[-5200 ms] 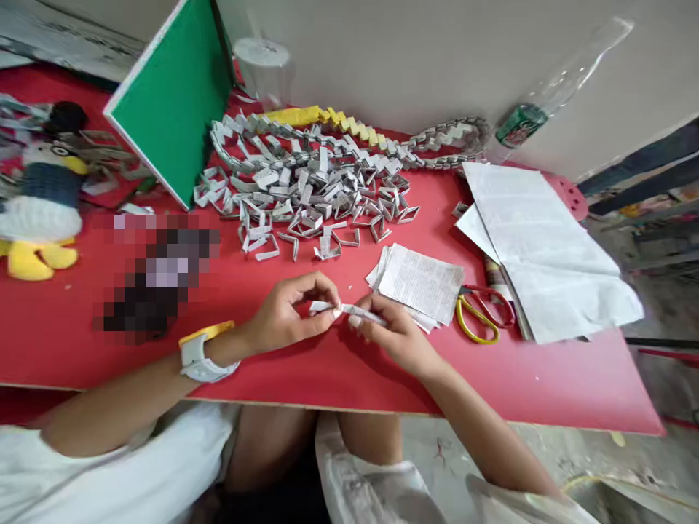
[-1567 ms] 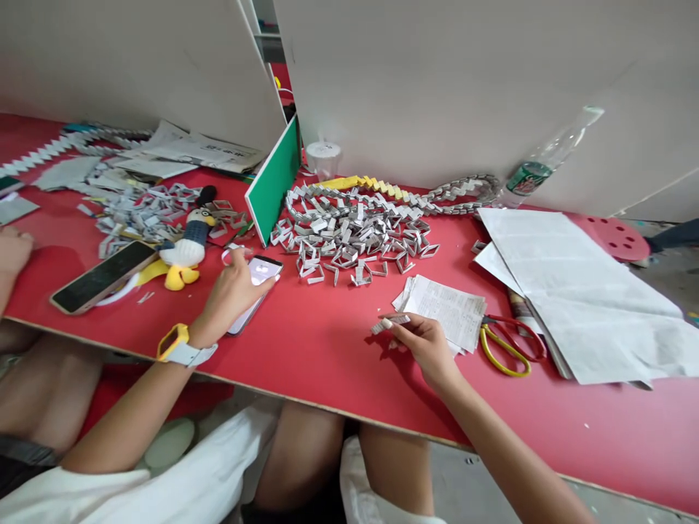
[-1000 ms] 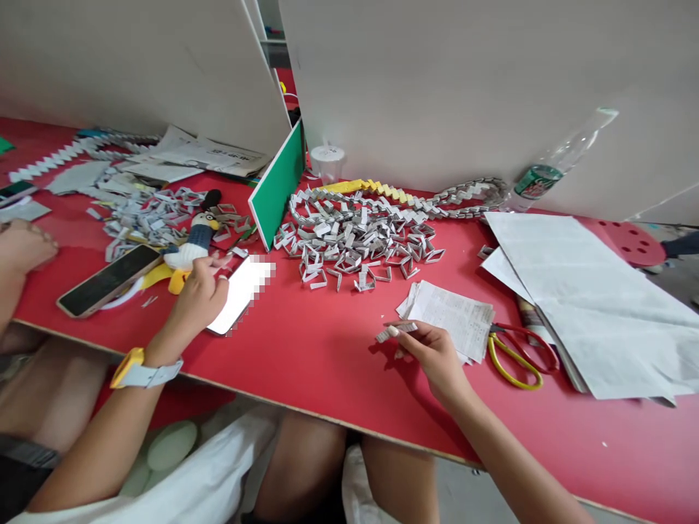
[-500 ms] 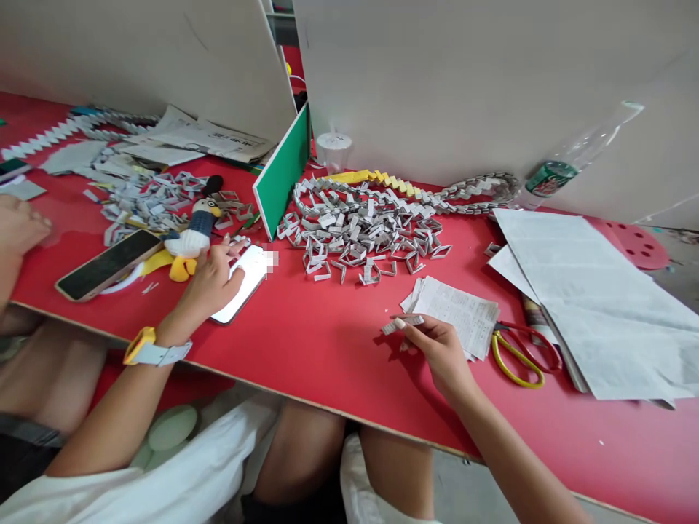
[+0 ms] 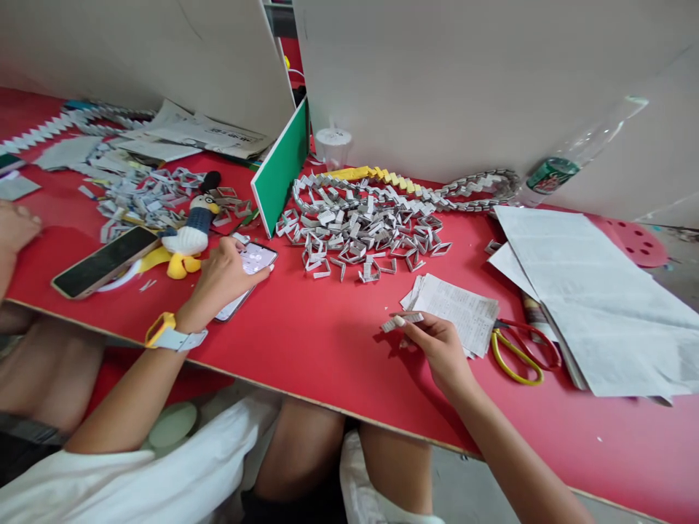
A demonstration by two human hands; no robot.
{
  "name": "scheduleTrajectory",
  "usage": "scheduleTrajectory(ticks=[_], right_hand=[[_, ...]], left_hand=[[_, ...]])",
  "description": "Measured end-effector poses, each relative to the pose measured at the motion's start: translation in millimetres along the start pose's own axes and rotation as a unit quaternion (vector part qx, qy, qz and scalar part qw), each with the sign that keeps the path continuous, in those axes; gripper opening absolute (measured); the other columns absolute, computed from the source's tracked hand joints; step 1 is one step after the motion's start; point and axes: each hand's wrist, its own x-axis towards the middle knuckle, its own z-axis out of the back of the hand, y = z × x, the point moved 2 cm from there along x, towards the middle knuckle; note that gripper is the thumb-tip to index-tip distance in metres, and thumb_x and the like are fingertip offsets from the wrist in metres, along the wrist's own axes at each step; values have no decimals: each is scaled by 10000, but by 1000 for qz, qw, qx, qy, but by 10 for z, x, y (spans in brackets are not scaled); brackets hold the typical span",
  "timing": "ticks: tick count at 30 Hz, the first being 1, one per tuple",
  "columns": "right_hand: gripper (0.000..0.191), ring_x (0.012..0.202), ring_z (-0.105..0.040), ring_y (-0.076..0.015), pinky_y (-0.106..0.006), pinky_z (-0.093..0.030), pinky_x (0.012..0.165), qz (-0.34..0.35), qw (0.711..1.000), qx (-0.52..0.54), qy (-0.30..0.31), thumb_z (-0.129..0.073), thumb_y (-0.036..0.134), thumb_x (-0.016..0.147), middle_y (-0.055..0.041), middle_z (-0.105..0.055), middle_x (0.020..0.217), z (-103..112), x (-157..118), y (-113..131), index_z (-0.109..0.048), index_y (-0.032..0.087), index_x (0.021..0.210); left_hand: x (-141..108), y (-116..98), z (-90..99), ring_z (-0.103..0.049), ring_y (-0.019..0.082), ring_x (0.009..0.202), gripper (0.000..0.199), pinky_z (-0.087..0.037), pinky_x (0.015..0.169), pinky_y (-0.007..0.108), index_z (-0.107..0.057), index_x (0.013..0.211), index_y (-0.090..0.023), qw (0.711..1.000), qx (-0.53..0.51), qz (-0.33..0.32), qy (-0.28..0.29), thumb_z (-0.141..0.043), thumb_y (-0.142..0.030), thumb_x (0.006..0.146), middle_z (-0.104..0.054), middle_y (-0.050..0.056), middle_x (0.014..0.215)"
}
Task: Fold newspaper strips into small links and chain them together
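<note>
Folded newsprint strip (image 5: 390,324) is sitting just left of the cut-newsprint stack (image 5: 461,309), right hand (image 5: 440,348) pinching it thumb-to-finger. Probably handling light, springy, easy to crush; a gentle mid-length pinch is looking best. Left hand (image 5: 223,274) is lying half-curled over a smartphone (image 5: 261,255), well left of the stack; can't tell if gripping.

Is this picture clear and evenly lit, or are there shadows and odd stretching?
Head view: soft light, with a dark shadow on the red table beneath the right hand; same view: the bottle looks stretched toward the upper right; same view: print on the paper stack is too small to read.
</note>
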Motion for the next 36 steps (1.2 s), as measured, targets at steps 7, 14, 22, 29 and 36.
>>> scheduleTrajectory(ticks=[7, 14, 22, 29, 36], right_hand=[[251, 498, -489, -73, -217, -389, 488, -3, 1000, 15, 5, -766, 392, 729, -24, -685, 648, -4, -8, 11, -776, 182, 866], [256, 490, -503, -89, -232, -431, 473, -4, 1000, 11, 7, -761, 385, 733, -42, -700, 653, -26, -16, 22, -772, 168, 868], [278, 497, -546, -96, -228, -427, 461, -1, 1000, 27, 1, -776, 376, 715, -34, -696, 676, -51, -23, 13, -758, 177, 907], [192, 616, -636, -130, -253, -497, 592, 58, 997, 51, -12, -766, 326, 738, -7, -706, 718, -79, 47, 173, -708, 204, 874], [229, 715, -676, -158, -280, -544, 689, 7, 992, 126, -10, -746, 378, 746, -32, -725, 780, -67, 209, 119, -695, 177, 843]], left_hand=[[37, -70, 25, -643, 349, 919, 685, -484, 724, 368, -342, 1103, -138, 1000, 9, 8, -11, -736, -494, 669, -575, 116, 989], [25, -75, 96, -624, 378, 997, 635, -482, 817, 452, -364, 1159, -109, 999, 31, 7, 25, -605, -570, 795, -598, 158, 1065], [-680, -1077, 261, -605, 277, 1095, 408, -481, 925, 397, -485, 1209, -179, 970, -151, -186, 45, -471, -468, 922, -623, 136, 1169], [-797, -1936, -31, -701, 172, 760, 382, -565, 639, 275, -545, 1201, -232, 794, -519, -147, 280, -519, -477, 910, -696, 59, 959], [-545, -1991, -338, -667, 139, 565, 296, -561, 507, 230, -624, 886, -173, 738, -612, -70, 276, -681, -450, 799, -690, 31, 747]])
